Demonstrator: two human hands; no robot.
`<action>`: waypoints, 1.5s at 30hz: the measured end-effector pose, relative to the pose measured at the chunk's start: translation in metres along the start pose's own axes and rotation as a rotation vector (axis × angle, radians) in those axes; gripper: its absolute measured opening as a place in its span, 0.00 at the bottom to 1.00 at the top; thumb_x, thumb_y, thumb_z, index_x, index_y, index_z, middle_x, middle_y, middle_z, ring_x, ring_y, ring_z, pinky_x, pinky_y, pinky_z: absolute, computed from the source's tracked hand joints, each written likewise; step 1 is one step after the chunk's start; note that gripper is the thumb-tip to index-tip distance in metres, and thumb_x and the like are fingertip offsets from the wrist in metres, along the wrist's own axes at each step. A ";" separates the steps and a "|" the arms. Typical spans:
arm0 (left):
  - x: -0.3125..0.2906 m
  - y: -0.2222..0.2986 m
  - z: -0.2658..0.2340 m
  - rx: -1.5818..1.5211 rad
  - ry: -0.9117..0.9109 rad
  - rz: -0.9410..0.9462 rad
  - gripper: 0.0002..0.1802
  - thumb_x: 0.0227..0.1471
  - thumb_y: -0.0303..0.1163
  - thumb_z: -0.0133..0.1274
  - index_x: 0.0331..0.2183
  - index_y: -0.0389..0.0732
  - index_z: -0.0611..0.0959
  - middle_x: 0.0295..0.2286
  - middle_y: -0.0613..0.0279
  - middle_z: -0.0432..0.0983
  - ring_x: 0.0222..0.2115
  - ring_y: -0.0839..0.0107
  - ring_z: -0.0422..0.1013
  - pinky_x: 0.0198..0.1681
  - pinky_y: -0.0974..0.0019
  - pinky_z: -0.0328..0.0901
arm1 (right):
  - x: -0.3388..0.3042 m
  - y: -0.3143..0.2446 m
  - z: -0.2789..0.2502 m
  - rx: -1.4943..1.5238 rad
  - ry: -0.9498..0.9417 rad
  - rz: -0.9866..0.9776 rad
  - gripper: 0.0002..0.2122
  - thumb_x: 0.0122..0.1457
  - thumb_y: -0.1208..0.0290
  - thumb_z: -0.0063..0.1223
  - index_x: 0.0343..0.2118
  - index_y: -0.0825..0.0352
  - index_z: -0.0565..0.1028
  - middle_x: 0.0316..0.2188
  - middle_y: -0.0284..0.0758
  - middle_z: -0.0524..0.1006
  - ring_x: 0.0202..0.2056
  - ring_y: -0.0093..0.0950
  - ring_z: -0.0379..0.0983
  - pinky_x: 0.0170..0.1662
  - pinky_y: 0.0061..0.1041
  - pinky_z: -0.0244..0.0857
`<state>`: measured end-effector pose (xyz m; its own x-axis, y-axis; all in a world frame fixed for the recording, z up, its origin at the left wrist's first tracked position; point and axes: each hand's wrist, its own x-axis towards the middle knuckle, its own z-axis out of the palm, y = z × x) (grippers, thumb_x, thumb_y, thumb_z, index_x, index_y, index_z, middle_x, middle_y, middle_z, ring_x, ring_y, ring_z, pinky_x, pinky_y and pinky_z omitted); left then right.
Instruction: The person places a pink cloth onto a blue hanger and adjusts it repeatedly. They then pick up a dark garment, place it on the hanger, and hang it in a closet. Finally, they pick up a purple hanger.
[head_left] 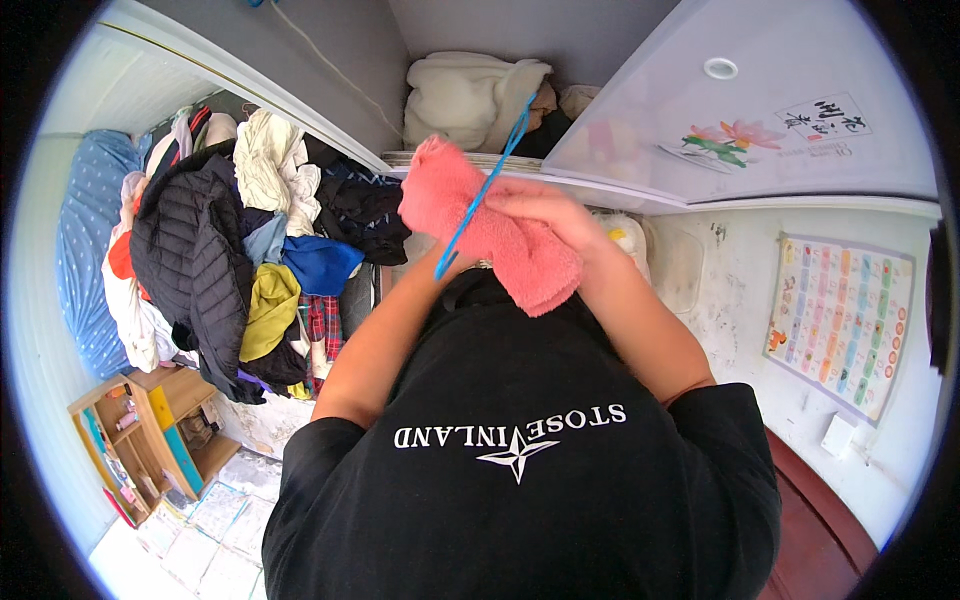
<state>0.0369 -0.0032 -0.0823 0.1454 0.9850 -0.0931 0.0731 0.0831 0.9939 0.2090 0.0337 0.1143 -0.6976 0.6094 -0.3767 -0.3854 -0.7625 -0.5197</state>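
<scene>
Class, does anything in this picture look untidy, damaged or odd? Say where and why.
Yes: on the left, clothes lie heaped in a jumble, not folded. Beyond the pink cloth in the right hand, rightward, a white surface is speckled dark, looking stained or worn.

My widest way in is over the front edge of the grey compartment (pixel 575 35), into the space above and left of the cream blanket (pixel 455 95). The pink towel (pixel 535 265) screens part of that edge, and a thin blue strip (pixel 488 187) slants across the approach. On the right, the white door panel (pixel 760 95) bars sideways entry. To the left, the black puffer jacket (pixel 190 250) and piled clothes leave me little room beside the left forearm (pixel 375 345). Open air separates the right forearm (pixel 645 315) from the wall chart (pixel 840 325).
</scene>
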 end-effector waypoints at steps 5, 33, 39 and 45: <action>-0.023 0.088 -0.009 0.084 -0.168 -0.106 0.29 0.74 0.49 0.33 0.33 0.37 0.77 0.23 0.62 0.69 0.26 0.68 0.67 0.33 0.61 0.64 | 0.000 -0.043 -0.056 0.202 -0.109 0.025 0.11 0.67 0.70 0.54 0.47 0.71 0.78 0.41 0.39 0.83 0.40 0.27 0.82 0.44 0.27 0.77; 0.040 0.029 -0.024 0.229 0.157 0.087 0.13 0.72 0.37 0.45 0.36 0.42 0.77 0.23 0.64 0.67 0.24 0.71 0.64 0.31 0.63 0.62 | 0.008 0.031 0.036 -0.065 -0.024 0.235 0.14 0.65 0.70 0.59 0.51 0.71 0.79 0.41 0.35 0.84 0.40 0.24 0.82 0.46 0.24 0.75; 0.015 0.018 -0.022 0.377 0.089 0.103 0.14 0.74 0.39 0.41 0.42 0.41 0.76 0.23 0.64 0.66 0.26 0.70 0.65 0.34 0.62 0.64 | 0.014 0.019 0.005 0.036 0.045 0.081 0.13 0.65 0.72 0.59 0.50 0.71 0.79 0.43 0.36 0.83 0.42 0.26 0.82 0.47 0.27 0.76; -0.051 0.093 -0.034 0.088 -0.073 -0.017 0.20 0.75 0.42 0.38 0.46 0.37 0.78 0.23 0.65 0.65 0.25 0.74 0.63 0.33 0.67 0.62 | 0.013 -0.059 -0.052 -0.099 0.586 -0.186 0.13 0.67 0.66 0.55 0.47 0.69 0.79 0.39 0.35 0.83 0.39 0.29 0.82 0.42 0.31 0.78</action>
<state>0.0026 -0.0404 0.0168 0.2147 0.9696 -0.1176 0.1626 0.0833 0.9832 0.2544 0.0975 0.1001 -0.1656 0.7693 -0.6171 -0.3907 -0.6257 -0.6752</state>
